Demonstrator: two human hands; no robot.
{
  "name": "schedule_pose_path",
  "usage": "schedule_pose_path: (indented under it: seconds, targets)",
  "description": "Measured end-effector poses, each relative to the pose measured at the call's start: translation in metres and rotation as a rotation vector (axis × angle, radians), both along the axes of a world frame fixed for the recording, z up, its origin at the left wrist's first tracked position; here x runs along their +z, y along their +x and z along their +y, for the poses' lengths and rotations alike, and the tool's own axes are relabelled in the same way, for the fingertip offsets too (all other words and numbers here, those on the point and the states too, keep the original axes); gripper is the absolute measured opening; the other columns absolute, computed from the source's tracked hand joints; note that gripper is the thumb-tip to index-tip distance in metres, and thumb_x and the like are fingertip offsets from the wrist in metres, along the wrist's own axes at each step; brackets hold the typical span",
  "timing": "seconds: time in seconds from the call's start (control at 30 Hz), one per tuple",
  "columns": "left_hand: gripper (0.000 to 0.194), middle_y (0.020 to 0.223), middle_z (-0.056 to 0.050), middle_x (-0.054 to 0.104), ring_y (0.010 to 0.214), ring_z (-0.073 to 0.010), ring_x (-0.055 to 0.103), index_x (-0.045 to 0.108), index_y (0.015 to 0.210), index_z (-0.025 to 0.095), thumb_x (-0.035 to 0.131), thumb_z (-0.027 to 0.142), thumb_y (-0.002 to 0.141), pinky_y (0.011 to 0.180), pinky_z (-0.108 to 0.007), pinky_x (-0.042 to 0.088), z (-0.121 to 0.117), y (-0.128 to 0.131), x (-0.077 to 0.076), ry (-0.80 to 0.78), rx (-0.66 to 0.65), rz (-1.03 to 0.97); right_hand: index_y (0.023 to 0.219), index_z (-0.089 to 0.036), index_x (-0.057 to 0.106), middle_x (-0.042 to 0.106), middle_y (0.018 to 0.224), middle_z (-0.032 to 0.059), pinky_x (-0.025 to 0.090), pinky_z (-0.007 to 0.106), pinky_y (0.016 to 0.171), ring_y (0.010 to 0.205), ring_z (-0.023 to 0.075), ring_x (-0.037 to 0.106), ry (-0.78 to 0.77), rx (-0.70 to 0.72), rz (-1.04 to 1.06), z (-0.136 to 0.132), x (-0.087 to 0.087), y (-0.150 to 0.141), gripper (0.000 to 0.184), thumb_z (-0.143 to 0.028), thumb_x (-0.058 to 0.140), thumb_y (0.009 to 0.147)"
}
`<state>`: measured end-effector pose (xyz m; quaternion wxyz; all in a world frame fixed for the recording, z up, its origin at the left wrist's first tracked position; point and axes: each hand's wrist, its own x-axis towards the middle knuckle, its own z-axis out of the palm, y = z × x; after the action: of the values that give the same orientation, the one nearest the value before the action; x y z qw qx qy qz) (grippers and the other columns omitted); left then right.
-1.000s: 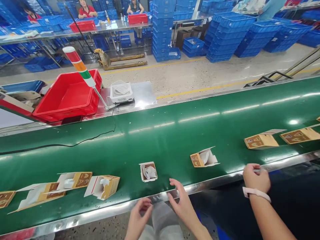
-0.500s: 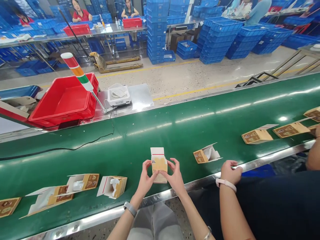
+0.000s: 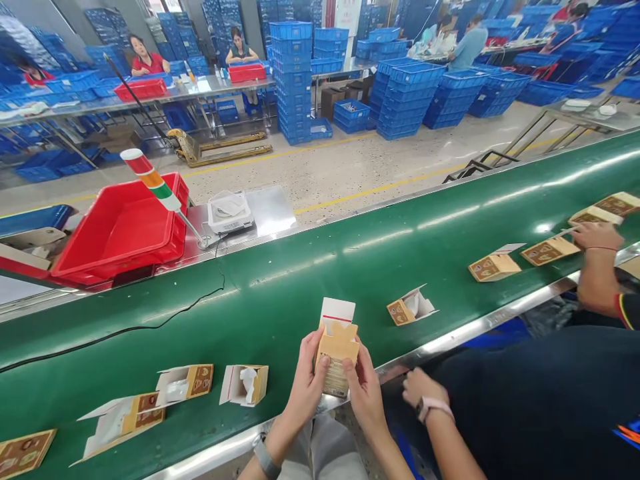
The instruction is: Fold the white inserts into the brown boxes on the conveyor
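A small tan carton (image 3: 337,347) with its white top flap standing open is held upright above the near edge of the green conveyor belt (image 3: 310,273). My left hand (image 3: 306,387) grips its left side and my right hand (image 3: 364,393) grips its right side, thumbs on the front. More open cartons lie on the belt: one (image 3: 245,385) just left of my hands, two (image 3: 185,383) (image 3: 123,420) further left, and one (image 3: 411,308) to the right.
A co-worker in dark clothing sits at my right, one hand (image 3: 421,390) with a pink watch by the belt rim, another hand (image 3: 597,237) on cartons far right. Behind the belt stand a red bin (image 3: 120,233), a signal lamp (image 3: 150,179) and a scale (image 3: 229,212). Blue crate stacks and seated people are beyond.
My hands went from empty at the belt rim to picking a carton off the belt and lifting it closer to me. The cartons on the belt drifted right in view as my head turned.
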<state>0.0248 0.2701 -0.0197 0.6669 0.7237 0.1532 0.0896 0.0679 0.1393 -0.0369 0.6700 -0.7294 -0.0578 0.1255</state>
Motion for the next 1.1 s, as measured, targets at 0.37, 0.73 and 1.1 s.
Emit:
schedule_pose_path:
  seconds: [0.37, 0.73, 1.1]
  targets:
    - [0.04, 0.132, -0.012, 0.049, 0.126, -0.0255, 0.05, 0.058, 0.125, 0.024, 0.047, 0.052, 0.099, 0.11, -0.042, 0.042, 0.009, 0.012, 0.017, 0.087, -0.028, -0.018, 0.142, -0.026, 0.051, 0.059, 0.141, 0.0118, 0.052, 0.043, 0.105, 0.129, 0.027, 0.058, -0.043, -0.01, -0.092, 0.004, 0.019, 0.007, 0.052, -0.05, 0.055, 0.096]
    - [0.04, 0.136, -0.012, 0.047, 0.127, -0.0291, 0.052, 0.064, 0.121, 0.028, 0.051, 0.056, 0.096, 0.104, -0.045, 0.047, 0.021, 0.012, 0.009, 0.178, -0.094, -0.254, 0.137, -0.027, 0.057, 0.054, 0.149, 0.0129, 0.05, 0.05, 0.107, 0.135, 0.0307, 0.054, -0.054, -0.052, -0.252, -0.002, 0.024, -0.004, 0.046, -0.048, 0.059, 0.095]
    - [0.045, 0.123, -0.011, 0.053, 0.111, -0.0268, 0.057, 0.066, 0.099, 0.023, 0.051, 0.064, 0.091, 0.093, -0.041, 0.051, 0.004, 0.035, 0.011, 0.158, -0.069, -0.173, 0.097, -0.023, 0.073, 0.06, 0.13, 0.0116, 0.054, 0.042, 0.095, 0.116, 0.0281, 0.062, -0.026, -0.174, -0.217, -0.005, 0.02, 0.004, 0.032, -0.053, 0.06, 0.092]
